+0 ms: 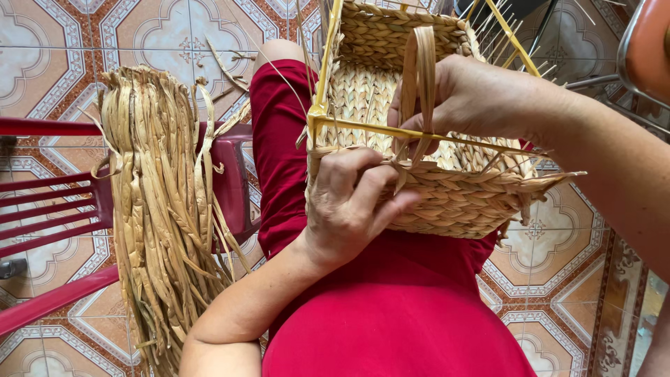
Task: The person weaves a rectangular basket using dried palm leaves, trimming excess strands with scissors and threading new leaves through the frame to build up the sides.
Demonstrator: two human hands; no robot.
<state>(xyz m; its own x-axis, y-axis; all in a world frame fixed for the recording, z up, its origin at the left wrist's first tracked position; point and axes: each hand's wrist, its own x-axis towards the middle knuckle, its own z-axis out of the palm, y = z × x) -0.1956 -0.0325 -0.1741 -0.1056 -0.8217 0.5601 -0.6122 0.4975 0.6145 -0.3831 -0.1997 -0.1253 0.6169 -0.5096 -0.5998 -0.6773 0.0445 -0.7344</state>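
A half-woven straw basket (460,199) built on a yellow wire frame (363,127) rests on my lap, over red trousers (391,307). My left hand (349,206) grips the basket's near woven edge, thumb and fingers pinching the weave. My right hand (474,98) reaches over the frame from the right and holds a looped flat straw strand (421,66) that stands up above the rim. Thin loose straw ends stick out at the basket's far side.
A thick bundle of dried straw strands (157,202) hangs over a dark red plastic chair (49,202) at my left. Patterned floor tiles (558,272) lie below. An orange chair edge (649,42) and metal legs show at the upper right.
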